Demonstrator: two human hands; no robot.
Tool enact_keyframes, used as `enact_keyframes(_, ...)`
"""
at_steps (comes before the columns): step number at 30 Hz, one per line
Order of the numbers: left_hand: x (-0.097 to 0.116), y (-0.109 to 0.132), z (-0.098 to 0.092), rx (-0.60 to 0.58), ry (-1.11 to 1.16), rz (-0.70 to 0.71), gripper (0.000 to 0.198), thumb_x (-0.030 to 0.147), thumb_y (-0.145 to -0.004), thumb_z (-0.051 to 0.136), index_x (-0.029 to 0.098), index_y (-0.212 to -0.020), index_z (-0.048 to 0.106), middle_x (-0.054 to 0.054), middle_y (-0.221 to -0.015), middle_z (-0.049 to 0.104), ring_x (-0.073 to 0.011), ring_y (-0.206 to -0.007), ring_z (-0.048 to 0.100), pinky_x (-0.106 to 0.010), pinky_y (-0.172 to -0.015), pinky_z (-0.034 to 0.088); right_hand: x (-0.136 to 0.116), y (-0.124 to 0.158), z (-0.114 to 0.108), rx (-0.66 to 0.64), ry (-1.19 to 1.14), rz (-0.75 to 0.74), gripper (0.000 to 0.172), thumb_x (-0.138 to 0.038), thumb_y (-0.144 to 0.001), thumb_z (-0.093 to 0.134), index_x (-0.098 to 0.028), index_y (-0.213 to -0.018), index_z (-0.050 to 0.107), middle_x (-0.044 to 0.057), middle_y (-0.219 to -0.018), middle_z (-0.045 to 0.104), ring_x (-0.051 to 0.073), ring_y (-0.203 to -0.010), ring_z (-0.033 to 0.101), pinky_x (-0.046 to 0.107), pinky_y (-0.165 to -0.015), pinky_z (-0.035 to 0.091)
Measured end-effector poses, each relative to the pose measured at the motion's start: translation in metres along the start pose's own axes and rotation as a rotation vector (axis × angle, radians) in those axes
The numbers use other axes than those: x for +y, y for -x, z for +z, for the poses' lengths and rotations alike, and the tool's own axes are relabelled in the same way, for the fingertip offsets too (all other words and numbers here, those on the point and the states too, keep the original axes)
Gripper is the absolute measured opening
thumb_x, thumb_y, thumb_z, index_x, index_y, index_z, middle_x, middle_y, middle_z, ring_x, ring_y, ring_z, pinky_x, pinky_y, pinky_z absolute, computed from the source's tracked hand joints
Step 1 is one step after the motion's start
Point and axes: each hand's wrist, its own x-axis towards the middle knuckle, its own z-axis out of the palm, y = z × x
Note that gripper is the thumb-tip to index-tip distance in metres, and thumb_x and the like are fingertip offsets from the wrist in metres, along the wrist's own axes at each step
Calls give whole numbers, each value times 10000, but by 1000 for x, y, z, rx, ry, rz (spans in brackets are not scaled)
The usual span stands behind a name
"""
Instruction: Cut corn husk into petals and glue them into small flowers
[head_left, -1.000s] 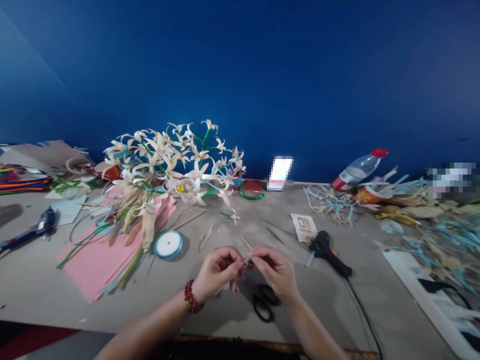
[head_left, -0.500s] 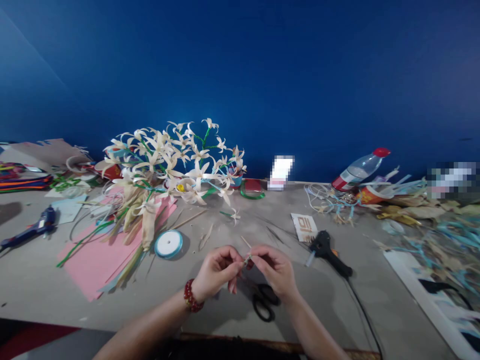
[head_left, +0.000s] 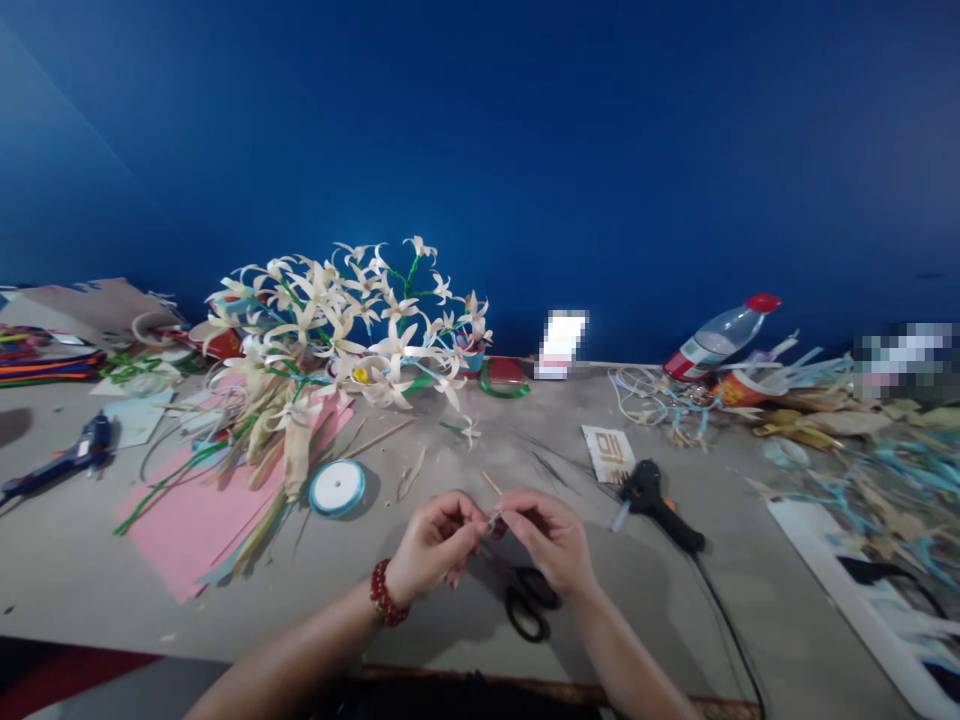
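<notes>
Both my hands meet low in the middle of the head view. My left hand (head_left: 441, 540), above a red beaded bracelet, pinches a tiny pale-green piece (head_left: 493, 518); its exact kind is too small to make out. The fingertips of my right hand (head_left: 553, 540) pinch that same piece from the other side. A thin pale stick (head_left: 491, 483) shows just beyond the fingertips, and I cannot tell whether it is held. Black-handled scissors (head_left: 529, 605) lie below, partly hidden by my right hand. A small white flower (head_left: 469, 432) lies farther back.
A ribbon spool (head_left: 337, 488) lies left of my hands, near pink paper (head_left: 176, 540). Many white flowers (head_left: 394, 340) on green stems stand behind. A black glue gun (head_left: 664, 508) with its cable lies right; a blue glue gun (head_left: 75, 455) lies far left. A bottle (head_left: 712, 340) leans at the back.
The fingers of my left hand have shifted slightly, the lower ones curling in a little. Both hands stay in place on the small piece.
</notes>
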Motion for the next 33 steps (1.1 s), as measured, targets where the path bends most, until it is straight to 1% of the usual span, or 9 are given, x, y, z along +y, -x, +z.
enact_keyframes(4, -1, 1, 0, 0, -16, 3, 322, 444, -821, 644, 134, -800, 557, 51, -539, 540, -1, -274, 367, -112, -272, 275, -2, 0, 2, 4, -11, 49, 122, -286, -847, 617, -201, -788, 681, 28, -758, 681, 154, -638, 629, 252, -607, 522)
enact_keyframes(7, 1, 1, 0, 16, -68, 21, 320, 442, -825, 640, 134, -796, 563, 58, -523, 519, -3, -283, 368, -112, -280, 264, -4, 1, 4, 16, 24, 60, 128, -294, -856, 601, -197, -799, 663, 32, -761, 666, 153, -644, 623, 250, -614, 523)
enact_keyframes(13, 1, 1, 1, 13, -100, 53, 324, 452, -834, 621, 135, -796, 569, 68, -490, 482, -9, -291, 363, -111, -292, 264, -3, 2, 7, -2, 45, 43, 119, -288, -886, 554, -207, -831, 622, 21, -783, 637, 146, -665, 611, 237, -635, 513)
enact_keyframes(18, -1, 1, 1, 27, -138, 68, 317, 444, -835, 618, 134, -793, 568, 55, -521, 495, -10, -309, 372, -109, -294, 262, -2, 2, 8, 1, 70, 1, 124, -287, -898, 536, -210, -828, 603, 27, -807, 621, 153, -702, 595, 238, -644, 499)
enact_keyframes(22, 4, 2, 3, 42, -186, 81, 296, 428, -838, 607, 143, -782, 550, 57, -513, 485, -21, -308, 382, -120, -298, 272, -2, 1, 8, -10, 89, -29, 121, -273, -905, 526, -214, -827, 596, 25, -808, 618, 161, -740, 592, 241, -665, 488)
enact_keyframes(25, 9, 4, 5, 70, -275, 140, 244, 363, -838, 604, 145, -745, 547, 43, -538, 496, -29, -333, 397, -133, -323, 295, -2, 1, 7, -16, 107, -33, 122, -267, -911, 518, -214, -832, 595, 26, -810, 617, 160, -737, 589, 245, -672, 481)
enact_keyframes(29, 12, 5, 6, 125, -417, 270, 129, 231, -806, 620, 141, -722, 579, 4, -626, 557, -58, -456, 472, -153, -426, 366, -2, 1, 7, -7, 144, -45, 137, -270, -910, 518, -213, -814, 597, 29, -804, 623, 171, -755, 598, 257, -694, 483)
enact_keyframes(33, 9, 5, 4, 126, -501, 331, 73, 172, -808, 598, 149, -738, 591, 6, -634, 553, -69, -486, 461, -168, -459, 356, 0, 2, 6, -6, 145, -74, 117, -251, -909, 522, -215, -832, 603, 31, -820, 627, 176, -773, 605, 264, -711, 488)
